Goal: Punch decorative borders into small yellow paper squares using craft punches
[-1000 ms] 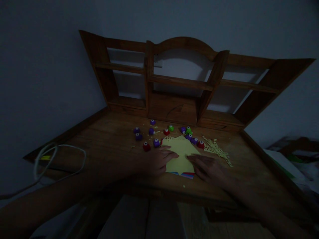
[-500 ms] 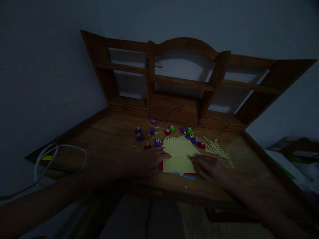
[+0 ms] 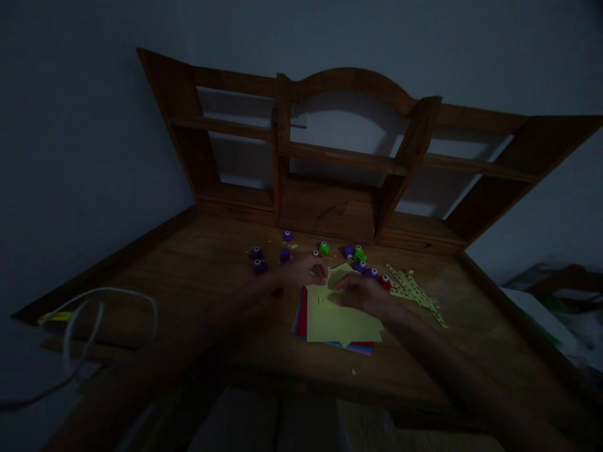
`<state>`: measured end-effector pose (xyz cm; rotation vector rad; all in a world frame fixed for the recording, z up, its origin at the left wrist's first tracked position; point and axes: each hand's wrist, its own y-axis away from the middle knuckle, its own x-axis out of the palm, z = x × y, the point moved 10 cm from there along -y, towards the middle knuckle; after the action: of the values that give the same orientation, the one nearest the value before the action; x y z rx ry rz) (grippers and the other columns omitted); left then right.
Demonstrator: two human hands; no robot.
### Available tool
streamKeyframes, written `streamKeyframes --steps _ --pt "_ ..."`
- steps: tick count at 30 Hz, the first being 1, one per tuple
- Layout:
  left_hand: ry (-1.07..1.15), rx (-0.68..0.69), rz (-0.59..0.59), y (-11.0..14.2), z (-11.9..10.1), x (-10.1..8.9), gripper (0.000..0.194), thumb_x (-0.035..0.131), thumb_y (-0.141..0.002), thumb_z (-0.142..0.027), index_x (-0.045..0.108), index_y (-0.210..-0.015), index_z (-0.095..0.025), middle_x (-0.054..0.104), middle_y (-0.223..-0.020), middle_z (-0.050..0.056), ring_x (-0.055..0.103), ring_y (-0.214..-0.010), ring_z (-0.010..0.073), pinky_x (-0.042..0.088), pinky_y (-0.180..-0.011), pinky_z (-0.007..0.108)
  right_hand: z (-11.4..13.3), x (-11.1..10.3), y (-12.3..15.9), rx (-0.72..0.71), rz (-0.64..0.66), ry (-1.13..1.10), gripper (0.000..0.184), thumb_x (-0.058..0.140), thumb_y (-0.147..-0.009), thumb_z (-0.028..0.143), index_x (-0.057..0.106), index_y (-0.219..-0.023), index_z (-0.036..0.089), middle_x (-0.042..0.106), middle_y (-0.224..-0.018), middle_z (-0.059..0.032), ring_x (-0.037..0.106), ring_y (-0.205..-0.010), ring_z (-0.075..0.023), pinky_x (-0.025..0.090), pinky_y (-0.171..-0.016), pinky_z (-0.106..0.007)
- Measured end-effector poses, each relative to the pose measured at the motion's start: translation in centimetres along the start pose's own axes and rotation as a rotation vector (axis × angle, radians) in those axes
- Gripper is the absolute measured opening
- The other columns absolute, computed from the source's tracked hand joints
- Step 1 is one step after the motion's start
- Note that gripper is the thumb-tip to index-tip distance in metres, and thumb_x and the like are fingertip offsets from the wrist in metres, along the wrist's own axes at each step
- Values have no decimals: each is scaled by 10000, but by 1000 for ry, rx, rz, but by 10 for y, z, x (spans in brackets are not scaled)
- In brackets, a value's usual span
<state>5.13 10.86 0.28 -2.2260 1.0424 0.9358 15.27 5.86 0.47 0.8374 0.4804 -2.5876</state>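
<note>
A stack of coloured paper lies near the desk's front edge, with yellow sheets [image 3: 342, 324] on top and red and blue edges [image 3: 301, 317] showing below. Above its far part, my left hand [image 3: 304, 271] has its fingers curled into a pinch. Facing it, my right hand [image 3: 362, 293] is also pinched, its fingertips close to the left ones. What lies between the fingers is too dark and small to make out. A small dark-marked pale piece [image 3: 322, 301] shows on or just above the yellow sheet under the hands.
Around the paper stand several small rounded objects with white ringed tops: purple [image 3: 260, 266], green [image 3: 358, 253] and red [image 3: 385, 282]. Yellow strips with holes [image 3: 414, 290] lie at right. A white cable [image 3: 153, 307] loops at left; a wooden shelf [image 3: 330, 207] backs the desk.
Both hands have lifted from the flat yellow sheet and moved to its far part, fingers now pinched close together. My left hand moved right and away from me. The view shifted slightly.
</note>
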Motion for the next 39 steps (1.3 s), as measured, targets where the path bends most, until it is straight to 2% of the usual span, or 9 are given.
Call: streamKeyframes --steps 2,5,10,23,33,39 --pt "94 5 88 -4 7 13 179 667 -766 -265 612 -889 -146 652 -874 32 605 -813 147 443 -713 237 -4 15 -6 7 88 -19 254 716 -746 371 665 -926 199 657 -941 -38 616 -868 -175 478 -750 -292" --pt "77 23 57 2 8 13 239 707 -732 -287 610 -912 -164 642 -925 25 589 -879 159 422 -761 249 -1 26 -5 -25 127 -36 213 702 -768 359 657 -909 205 652 -941 -35 604 -847 -166 468 -720 -283" --pt "-4 27 66 10 -3 9 260 687 -755 -352 596 -939 -192 627 -964 19 559 -925 170 390 -788 259 4 27 -4 -79 55 32 148 707 -772 330 641 -838 216 644 -882 -20 583 -874 -178 443 -786 -317" --pt "-102 71 93 10 -10 11 349 658 -761 -470 547 -933 -188 590 -972 35 506 -973 197 352 -831 274 19 38 -6 -171 91 -1 47 631 -844 271 652 -853 230 651 -894 -20 575 -924 -174 421 -850 -329" --pt "-114 70 99 8 -10 12 358 676 -744 -475 544 -906 -184 587 -940 25 517 -916 182 350 -779 260 15 39 -5 -172 111 -10 128 602 -857 337 673 -850 231 653 -876 -44 585 -893 -191 445 -838 -358" --pt "-88 62 102 9 -7 12 368 656 -755 -500 547 -929 -194 595 -951 17 512 -948 183 341 -795 254 10 37 -5 -137 138 -31 137 606 -853 350 663 -888 230 641 -901 -45 580 -889 -186 465 -796 -333"
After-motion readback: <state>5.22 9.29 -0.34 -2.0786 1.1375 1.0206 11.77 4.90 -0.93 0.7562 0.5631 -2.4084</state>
